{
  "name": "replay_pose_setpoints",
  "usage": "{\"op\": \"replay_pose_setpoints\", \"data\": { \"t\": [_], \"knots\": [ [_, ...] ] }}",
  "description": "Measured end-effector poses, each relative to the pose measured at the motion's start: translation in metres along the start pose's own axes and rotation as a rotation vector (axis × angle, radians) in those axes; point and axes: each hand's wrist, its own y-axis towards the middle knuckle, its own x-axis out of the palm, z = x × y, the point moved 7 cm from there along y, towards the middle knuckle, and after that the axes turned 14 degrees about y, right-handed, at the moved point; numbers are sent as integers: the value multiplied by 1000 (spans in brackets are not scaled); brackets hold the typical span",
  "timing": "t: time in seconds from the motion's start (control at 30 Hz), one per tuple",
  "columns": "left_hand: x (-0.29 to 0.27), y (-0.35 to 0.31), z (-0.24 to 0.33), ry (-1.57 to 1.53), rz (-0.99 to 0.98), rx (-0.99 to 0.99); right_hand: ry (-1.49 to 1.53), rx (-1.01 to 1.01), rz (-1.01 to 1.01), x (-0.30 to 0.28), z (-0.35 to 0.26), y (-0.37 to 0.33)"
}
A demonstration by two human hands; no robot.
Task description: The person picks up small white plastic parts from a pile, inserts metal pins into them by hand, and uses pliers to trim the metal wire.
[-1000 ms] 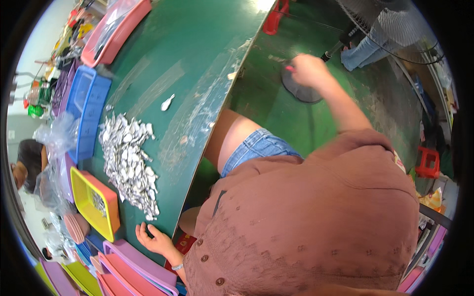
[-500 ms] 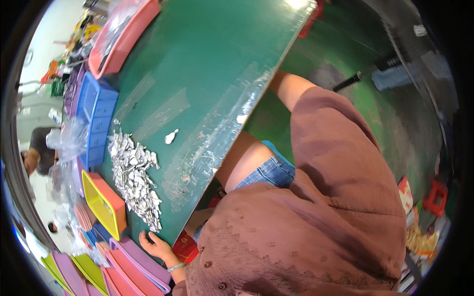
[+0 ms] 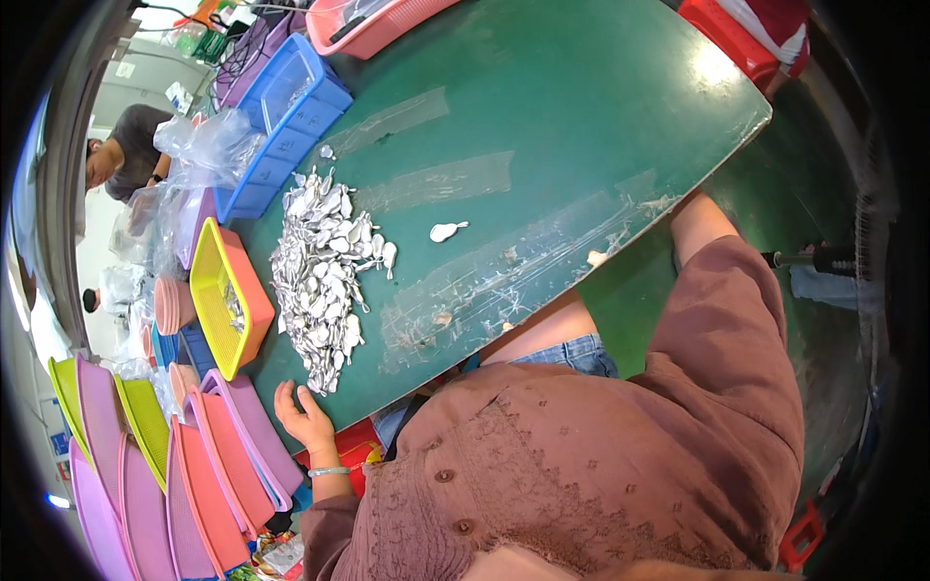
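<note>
My left hand [image 3: 306, 421] is at the near left corner of the green table [image 3: 581, 126], palm up with the fingers loosely apart. Nothing is in it. Just past its fingertips lies a heap of small, flat, silvery metal pieces [image 3: 325, 281], rounded at one end and narrow at the other. One such metal piece [image 3: 445, 231] lies apart, to the right of the heap. My right forearm [image 3: 701, 227] passes down beyond the table's edge, and the table hides that hand. A yellow-lined pink basket [image 3: 257, 324] left of the heap has some small pieces inside.
Behind the heap stand a blue bin [image 3: 291, 145] and clear plastic bags [image 3: 208, 145]. A pink tray [image 3: 407, 24] is at the far edge. Stacked coloured trays [image 3: 232, 465] crowd the near left. Clear tape covers parts of the tabletop. A person [image 3: 140, 145] is at the far left.
The whole view has turned and shifted, so the table and heap appear farther right and higher. My left hand stays open by the table corner; the metal pieces look unchanged.
</note>
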Motion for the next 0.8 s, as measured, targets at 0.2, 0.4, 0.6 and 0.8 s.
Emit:
{"op": "replay_pose_setpoints", "data": {
  "t": [0.2,0.4,0.6,0.8],
  "knots": [
    [4,-1,-1,-43,11,10,367,-66,-271,17,-18,-53],
    [-2,-7,-7,-45,-16,18,116,-453,527,-26,-40,-202],
    [8,0,-8,-80,-27,48,34,-433,661,-54,-57,-276],
    [10,-4,-17,-96,-6,31,3,-502,716,-86,-92,-312]
  ]
}}
